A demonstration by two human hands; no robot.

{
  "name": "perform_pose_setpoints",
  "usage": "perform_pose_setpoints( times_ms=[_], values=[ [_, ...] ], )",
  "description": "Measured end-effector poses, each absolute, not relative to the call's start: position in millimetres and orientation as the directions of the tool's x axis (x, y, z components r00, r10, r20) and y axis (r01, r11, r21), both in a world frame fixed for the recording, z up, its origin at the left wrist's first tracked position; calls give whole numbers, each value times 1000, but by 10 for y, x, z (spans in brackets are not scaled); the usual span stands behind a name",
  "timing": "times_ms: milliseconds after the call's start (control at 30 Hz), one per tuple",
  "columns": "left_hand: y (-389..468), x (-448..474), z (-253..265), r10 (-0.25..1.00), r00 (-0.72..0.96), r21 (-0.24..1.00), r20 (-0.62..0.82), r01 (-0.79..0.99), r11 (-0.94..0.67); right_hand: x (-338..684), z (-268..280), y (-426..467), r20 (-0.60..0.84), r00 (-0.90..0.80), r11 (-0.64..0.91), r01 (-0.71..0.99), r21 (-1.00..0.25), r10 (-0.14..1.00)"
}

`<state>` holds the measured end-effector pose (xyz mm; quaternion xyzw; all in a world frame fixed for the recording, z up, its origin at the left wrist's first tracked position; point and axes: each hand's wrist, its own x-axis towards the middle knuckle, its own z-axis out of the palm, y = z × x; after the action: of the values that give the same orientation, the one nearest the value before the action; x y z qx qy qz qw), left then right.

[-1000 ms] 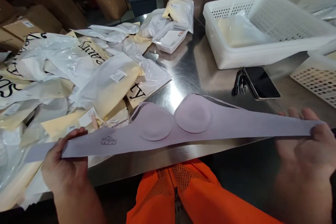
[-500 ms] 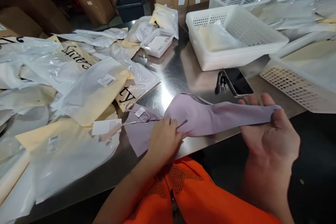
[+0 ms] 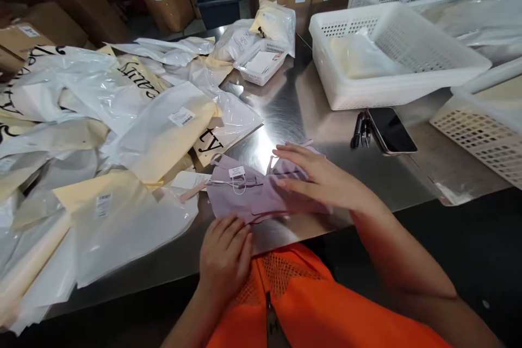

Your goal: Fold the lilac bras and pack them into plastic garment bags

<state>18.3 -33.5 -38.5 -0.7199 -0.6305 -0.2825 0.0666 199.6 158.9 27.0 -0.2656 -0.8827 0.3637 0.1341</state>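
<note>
A mauve bra (image 3: 269,198) lies folded on the metal table near its front edge. White tags (image 3: 236,172) on a looped string rest on its left part. My left hand (image 3: 226,250) is at the bra's lower left edge, its fingers bent and close together with the edge at the fingertips. My right hand (image 3: 322,176) lies over the right part of the bra, fingers stretched out and slightly apart. Some of the bra's right side is hidden beneath this hand.
Bagged packages (image 3: 155,130) are heaped on the left. A small white basket (image 3: 261,79) holds paper at the back. Larger white baskets (image 3: 391,92) stand to the right. A phone (image 3: 392,130) and black pens (image 3: 359,130) lie in front of them.
The bra's long right band, stretched over my right palm before, is now folded in. My right hand has turned palm down and moved left. My left hand has shifted to the lower left edge.
</note>
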Motion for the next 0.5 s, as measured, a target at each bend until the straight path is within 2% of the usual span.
perform_pose_setpoints(
  times_ms=[100, 167, 233, 300, 367, 433, 500],
  values=[
    [-557, -106, -364, 841, -9, 215, 541, 968, -128, 1706, 105, 1933, -33, -904, 768, 381, -514, 426],
    [-697, -325, -351, 832, -57, 164, 552, 986, -41, 1486, 8, 2022, -166, -930, 840, 368, -399, 328],
    [-831, -551, -353, 827, -149, 115, 542, 988, 103, 1288, -69, 2005, -294, -902, 853, 406, -328, 317],
    [-954, -769, -391, 844, -264, 74, 466, 963, 260, 1135, -138, 1945, -376, -863, 815, 468, -343, 338],
    [-1064, -974, -472, 871, -369, 34, 326, 925, 379, 1032, -204, 1899, -411, -858, 768, 479, -424, 308],
    [-1167, -1161, -585, 878, -433, -2, 203, 897, 443, 981, -247, 1895, -418, -878, 735, 440, -516, 232],
    [-1278, -1310, -701, 872, -465, -12, 151, 881, 472, 996, -250, 1935, -394, -910, 679, 372, -633, 130]
  ],
)
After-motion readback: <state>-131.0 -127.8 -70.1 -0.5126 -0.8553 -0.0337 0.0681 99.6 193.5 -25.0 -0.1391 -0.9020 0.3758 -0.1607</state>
